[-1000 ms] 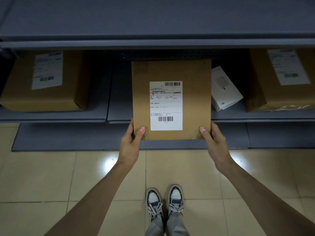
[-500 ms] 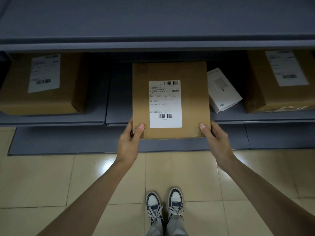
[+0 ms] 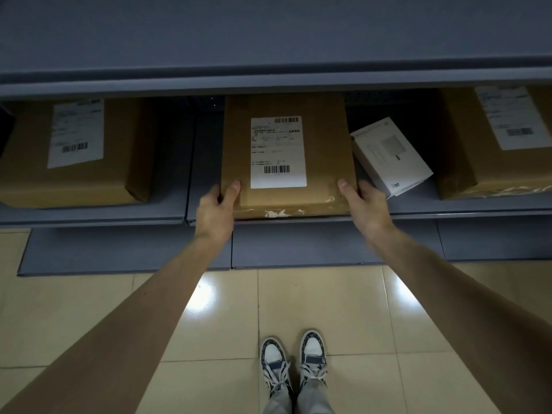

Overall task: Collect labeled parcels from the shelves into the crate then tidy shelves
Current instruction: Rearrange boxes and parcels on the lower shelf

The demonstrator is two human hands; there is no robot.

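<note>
Hands grip one parcel [image 3: 286, 153] at its near corners. My left hand [image 3: 215, 211] holds the near left corner: thumb on the top face, fingers curled round the side edge. My right hand [image 3: 365, 206] holds the near right corner the same way, thumb on top, fingers wrapped round the side and partly out of sight.

Parcel: flat brown carton, top face toward me, lying on the middle shelf [image 3: 466, 208], its near edge at the shelf's front lip. A white label [image 3: 278, 152] with two barcodes sits in the centre of the top face. Torn tape [image 3: 283, 213] shows along the near edge, between my hands.

To the right, just beside the parcel and close to my right hand, a white box [image 3: 392, 155] lies turned at an angle on the same shelf. Whether it touches the parcel, I cannot tell.

Further right, a large carton [image 3: 490, 150] with a white label stands on the shelf, partly cut off by the frame edge. To the left, well apart from the parcel, another large carton [image 3: 74, 153] with a barcode label stands on the same shelf.

Above, the upper shelf [image 3: 274, 40] overhangs the row and shades it. Below, the grey base shelf [image 3: 125, 249] meets the tiled floor [image 3: 322, 309], where two glare spots show. My shoes [image 3: 294, 366] stand together on the tiles, toes toward the shelving.

No crate is in view.
</note>
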